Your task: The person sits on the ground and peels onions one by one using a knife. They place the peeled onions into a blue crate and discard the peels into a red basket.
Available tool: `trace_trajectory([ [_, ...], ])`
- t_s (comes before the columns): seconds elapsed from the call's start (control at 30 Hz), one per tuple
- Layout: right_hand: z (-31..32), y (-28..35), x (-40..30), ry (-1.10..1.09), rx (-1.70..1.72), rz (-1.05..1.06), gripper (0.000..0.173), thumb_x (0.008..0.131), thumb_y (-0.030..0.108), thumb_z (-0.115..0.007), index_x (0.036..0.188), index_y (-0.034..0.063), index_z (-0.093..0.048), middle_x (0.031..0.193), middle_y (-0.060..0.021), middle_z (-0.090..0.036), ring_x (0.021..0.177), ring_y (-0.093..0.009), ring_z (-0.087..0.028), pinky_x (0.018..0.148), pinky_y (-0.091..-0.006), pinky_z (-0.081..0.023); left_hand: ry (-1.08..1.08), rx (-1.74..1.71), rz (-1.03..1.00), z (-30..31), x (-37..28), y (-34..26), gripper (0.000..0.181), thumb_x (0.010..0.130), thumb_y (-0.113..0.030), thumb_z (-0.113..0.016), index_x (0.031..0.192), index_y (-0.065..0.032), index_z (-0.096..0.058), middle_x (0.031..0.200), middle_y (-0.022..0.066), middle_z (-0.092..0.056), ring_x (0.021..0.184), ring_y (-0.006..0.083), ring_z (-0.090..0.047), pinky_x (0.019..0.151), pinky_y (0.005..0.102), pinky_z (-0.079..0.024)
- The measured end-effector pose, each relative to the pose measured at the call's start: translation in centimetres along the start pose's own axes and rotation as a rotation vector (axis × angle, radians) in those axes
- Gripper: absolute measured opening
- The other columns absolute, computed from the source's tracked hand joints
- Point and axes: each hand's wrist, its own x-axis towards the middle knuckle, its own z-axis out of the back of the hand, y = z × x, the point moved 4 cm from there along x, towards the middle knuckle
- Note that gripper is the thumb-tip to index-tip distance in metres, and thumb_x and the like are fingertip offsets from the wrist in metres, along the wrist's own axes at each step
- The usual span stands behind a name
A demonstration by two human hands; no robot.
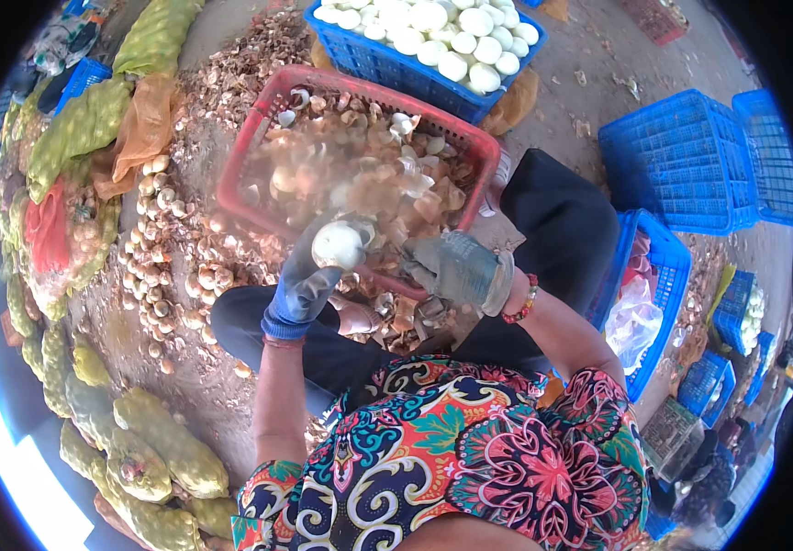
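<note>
My left hand [303,286], in a blue-and-grey coated work glove, holds a peeled white onion [336,246] above the near rim of a red plastic crate [362,81]. Brown onion skins [369,172] fill much of that crate, with some pale peel pieces among them; a blur hides part of its left side. My right hand [462,270], also gloved, is just right of the onion, apart from it, over the crate's near right corner. Its fingers are curled, and whether they grip anything is hidden.
Beyond the red crate stands a blue crate [396,72] heaped with peeled onions. Unpeeled onions [155,275] and skins litter the floor at left, beside filled mesh sacks [169,441]. At right are stacked blue crates [679,165] and a blue basket [672,289] holding a plastic bag.
</note>
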Motion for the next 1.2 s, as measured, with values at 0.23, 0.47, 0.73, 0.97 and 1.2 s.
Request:
trace_trajectory([
  [0.23,2.6,0.7,-0.3,-0.357,-0.211,0.089,0.022,0.082,0.015,-0.060,0.102,0.0074,-0.061,0.079,-0.0099,-0.065,0.072,-0.031,-0.068,0.059,-0.0422,-0.054,-0.051,0.350,0.262,4.4,2.2,0.8,0.056,0.093,-0.043,-0.063,0.129,0.0006,-0.058,0.122,0.0086,-0.062,0.112,0.0191,-0.059,0.098,0.0314,-0.046],
  [0.47,2.3,-0.8,1.1,-0.167,-0.376,0.103,0.034,0.080,0.014,-0.059,0.114,0.0095,-0.062,0.094,-0.0064,-0.063,0.081,-0.027,-0.066,0.063,-0.0385,-0.054,-0.037,0.542,0.332,5.1,5.5,1.3,0.030,0.093,-0.022,-0.062,0.107,0.0033,-0.069,0.100,0.0058,-0.069,0.089,0.0144,-0.066,0.082,0.0275,-0.051],
  [0.73,1.9,-1.2,1.6,-0.276,-0.327,0.102,0.030,0.082,0.016,-0.059,0.112,0.0108,-0.063,0.092,-0.0064,-0.063,0.081,-0.026,-0.066,0.065,-0.0397,-0.053,-0.229,0.511,0.235,5.5,6.3,2.7,0.015,0.086,-0.014,-0.067,0.093,-0.0016,-0.071,0.086,0.0046,-0.068,0.079,0.0136,-0.064,0.072,0.0295,-0.051],
  [0.97,1.7,-0.9,1.6,-0.078,-0.482,0.019,0.046,0.080,0.017,-0.058,0.126,0.0105,-0.054,0.104,-0.0074,-0.061,0.090,-0.023,-0.066,0.067,-0.0361,-0.055,-0.275,0.358,0.205,9.0,6.0,4.2,0.021,0.095,-0.012,-0.061,0.104,0.0056,-0.068,0.098,0.0110,-0.071,0.090,0.0197,-0.070,0.079,0.0313,-0.058],
  [1.2,2.0,-1.1,2.5,-0.121,-0.501,0.090,0.043,0.080,0.017,-0.060,0.123,0.0100,-0.056,0.099,-0.0078,-0.061,0.084,-0.024,-0.065,0.065,-0.0376,-0.054,-0.049,0.503,0.285,6.9,5.3,0.9,0.031,0.093,-0.024,-0.065,0.110,0.0021,-0.069,0.093,0.0040,-0.068,0.087,0.0112,-0.064,0.073,0.0260,-0.054],
])
